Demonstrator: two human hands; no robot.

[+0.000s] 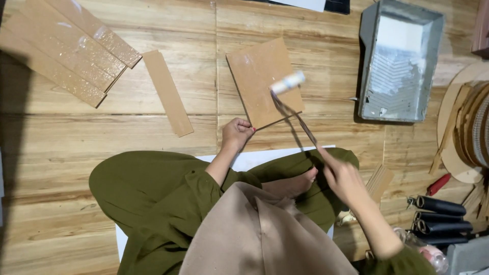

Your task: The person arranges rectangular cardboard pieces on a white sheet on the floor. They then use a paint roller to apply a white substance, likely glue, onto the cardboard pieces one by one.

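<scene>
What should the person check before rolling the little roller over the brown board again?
1. Left hand pins the square brown fibreboard panel at its near corner: ok.
2. Right hand grips the small white paint roller by its long handle: ok.
3. Roller head rests on the panel: ok.
4. Grey metal roller tray sits beside the panel: ok.
5. Enough coating on the roller: cannot tell.

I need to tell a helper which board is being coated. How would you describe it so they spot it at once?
Start at the grey paint tray on the wooden floor. Just left of it lies a square brown board, held at its near corner by the left hand. Unlike the long narrow strips farther left, a small roller rests on it.
</scene>
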